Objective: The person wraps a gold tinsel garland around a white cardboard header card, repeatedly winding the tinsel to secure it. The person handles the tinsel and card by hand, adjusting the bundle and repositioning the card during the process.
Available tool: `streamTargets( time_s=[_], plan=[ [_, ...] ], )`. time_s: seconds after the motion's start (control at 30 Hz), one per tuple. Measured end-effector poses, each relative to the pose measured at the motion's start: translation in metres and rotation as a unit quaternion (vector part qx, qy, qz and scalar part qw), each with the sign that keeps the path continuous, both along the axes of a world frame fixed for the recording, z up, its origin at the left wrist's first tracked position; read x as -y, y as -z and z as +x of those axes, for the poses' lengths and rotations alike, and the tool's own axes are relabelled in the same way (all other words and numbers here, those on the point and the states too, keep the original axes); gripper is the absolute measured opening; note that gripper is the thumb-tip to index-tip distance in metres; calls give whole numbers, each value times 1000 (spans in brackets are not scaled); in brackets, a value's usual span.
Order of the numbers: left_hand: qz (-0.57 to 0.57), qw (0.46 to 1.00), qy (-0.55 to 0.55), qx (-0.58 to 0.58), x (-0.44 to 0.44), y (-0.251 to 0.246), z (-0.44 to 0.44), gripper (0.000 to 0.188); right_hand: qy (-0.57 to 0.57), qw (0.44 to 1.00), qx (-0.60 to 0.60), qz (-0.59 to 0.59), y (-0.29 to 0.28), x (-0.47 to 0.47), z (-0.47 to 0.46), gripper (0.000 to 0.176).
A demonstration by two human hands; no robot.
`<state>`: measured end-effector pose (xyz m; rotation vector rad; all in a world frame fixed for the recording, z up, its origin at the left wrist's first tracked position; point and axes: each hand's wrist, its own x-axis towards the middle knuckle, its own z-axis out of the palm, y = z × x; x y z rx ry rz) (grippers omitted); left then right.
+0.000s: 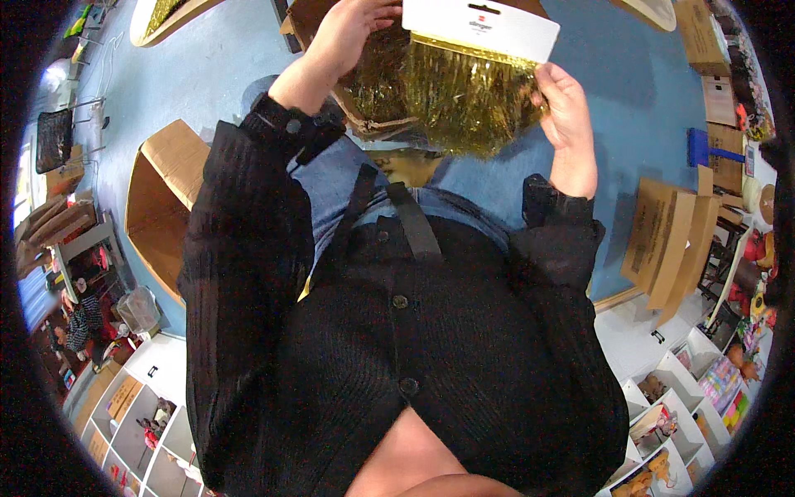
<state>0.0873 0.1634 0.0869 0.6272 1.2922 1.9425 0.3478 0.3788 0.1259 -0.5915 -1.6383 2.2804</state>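
A pack of gold tinsel fringe (472, 99) hangs from a white header card (478, 28) that bears writing and has a hanging slot. My right hand (565, 102) pinches the pack at the card's lower right corner, thumb and fingers closed on it. At the card's left edge are the fingertips of my left hand (351, 34); whether they grip it or only come close, I cannot tell. Behind and below the pack, more dark gold tinsel (379, 81) lies in a brown container, partly hidden by the pack and cut off by the top of the view.
An open cardboard box (155, 223) lies on the blue floor (205, 68) at left. Folded cardboard (658, 242) leans at right. White cubby shelves (677, 428) with mixed goods stand behind me on both sides. A black chair (54, 141) is at far left.
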Motion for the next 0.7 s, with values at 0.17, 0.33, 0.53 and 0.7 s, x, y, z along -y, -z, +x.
streamTargets(
  time_s=[0.17, 0.33, 0.53, 0.7],
  plan=[
    [-50, 998, -42, -5, 10, -19, 42, 47, -8, 1000, -6, -8, -9, 16, -15, 16],
    [-186, 917, -299, -187, 19, -39, 77, 70, 2, 999, -16, 52, -16, 30, -26, 14],
    [-15, 984, -138, 113, 10, -67, 135, 22, 50, 940, 18, 336, -18, 69, -46, 18],
    [-118, 981, -113, 105, -8, -55, 125, 29, 6, 855, -41, 516, -9, 108, -58, 16]
  ],
)
